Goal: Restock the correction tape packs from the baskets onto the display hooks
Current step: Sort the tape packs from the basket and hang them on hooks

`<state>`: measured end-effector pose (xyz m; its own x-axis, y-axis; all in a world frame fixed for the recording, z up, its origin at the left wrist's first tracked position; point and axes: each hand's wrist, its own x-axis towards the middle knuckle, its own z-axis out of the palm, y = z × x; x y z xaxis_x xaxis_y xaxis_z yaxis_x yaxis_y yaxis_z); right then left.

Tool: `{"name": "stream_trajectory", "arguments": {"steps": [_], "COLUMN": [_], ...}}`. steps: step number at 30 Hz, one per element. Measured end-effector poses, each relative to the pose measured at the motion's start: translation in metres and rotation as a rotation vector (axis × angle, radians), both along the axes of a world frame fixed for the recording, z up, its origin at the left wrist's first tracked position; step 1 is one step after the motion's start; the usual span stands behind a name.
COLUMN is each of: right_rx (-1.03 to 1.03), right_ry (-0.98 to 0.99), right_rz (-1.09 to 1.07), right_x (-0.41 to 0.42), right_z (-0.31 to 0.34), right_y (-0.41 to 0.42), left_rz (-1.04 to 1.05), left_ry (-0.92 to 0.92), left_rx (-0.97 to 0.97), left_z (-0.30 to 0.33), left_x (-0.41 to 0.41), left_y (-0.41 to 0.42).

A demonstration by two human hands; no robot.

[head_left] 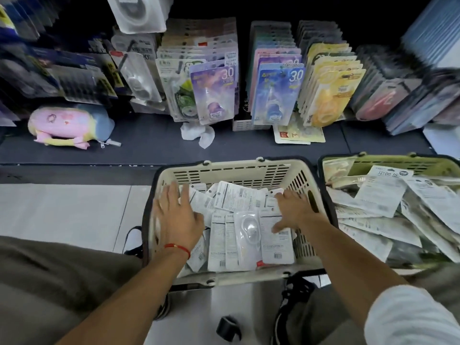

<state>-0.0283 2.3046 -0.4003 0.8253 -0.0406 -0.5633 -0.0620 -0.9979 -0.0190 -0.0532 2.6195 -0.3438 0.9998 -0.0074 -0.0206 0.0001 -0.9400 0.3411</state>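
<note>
A cream basket [231,170] on the floor in front of me holds several correction tape packs [239,235], most lying back side up. My left hand [176,215] reaches into its left side with fingers spread and straight over the packs. At the basket's right side, my right hand [293,210] lies flat on the packs, its fingers extended. Neither hand holds a pack. Rows of packs hang on the display hooks [278,78] above the dark shelf, including purple [214,95], blue [276,95] and yellow [326,95] ones.
A green basket [388,163] heaped with more packs stands at the right. On the dark shelf lie a pastel pencil case [69,125], crumpled white paper [198,134] and a loose card [298,135]. A small black object [227,328] sits on the floor between my knees.
</note>
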Motion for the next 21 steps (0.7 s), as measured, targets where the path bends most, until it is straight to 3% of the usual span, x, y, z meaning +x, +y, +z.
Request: {"name": "stream_trajectory", "arguments": {"steps": [5, 8, 11, 14, 18, 20, 21], "right_rx": [0.315, 0.412, 0.662, 0.869, 1.106, 1.210, 1.162], "right_ry": [0.001, -0.107, -0.130, -0.037, 0.059, 0.115, 0.099], "right_rz": [-0.229, -0.307, -0.418, -0.570, -0.742, -0.780, -0.774], "right_x": [0.007, 0.010, 0.005, -0.005, -0.009, -0.011, -0.013], "right_z": [0.034, 0.074, 0.104, 0.119, 0.126, 0.119, 0.112], "right_y": [-0.008, -0.006, 0.013, 0.045, 0.082, 0.089, 0.089], "left_rz": [-0.293, -0.347, -0.363, -0.336, -0.250, -0.114, -0.015], "left_ry": [0.132, 0.184, 0.291, 0.341, 0.137, 0.150, 0.191], "left_rx": [-0.294, -0.511, -0.653, -0.641, -0.511, -0.571, -0.652], "left_z": [0.002, 0.005, 0.008, 0.009, 0.005, 0.001, -0.002], "left_x": [-0.014, -0.027, -0.036, -0.038, -0.032, -0.027, -0.025], "left_y": [-0.056, -0.080, -0.096, -0.097, -0.071, -0.051, -0.041]}}
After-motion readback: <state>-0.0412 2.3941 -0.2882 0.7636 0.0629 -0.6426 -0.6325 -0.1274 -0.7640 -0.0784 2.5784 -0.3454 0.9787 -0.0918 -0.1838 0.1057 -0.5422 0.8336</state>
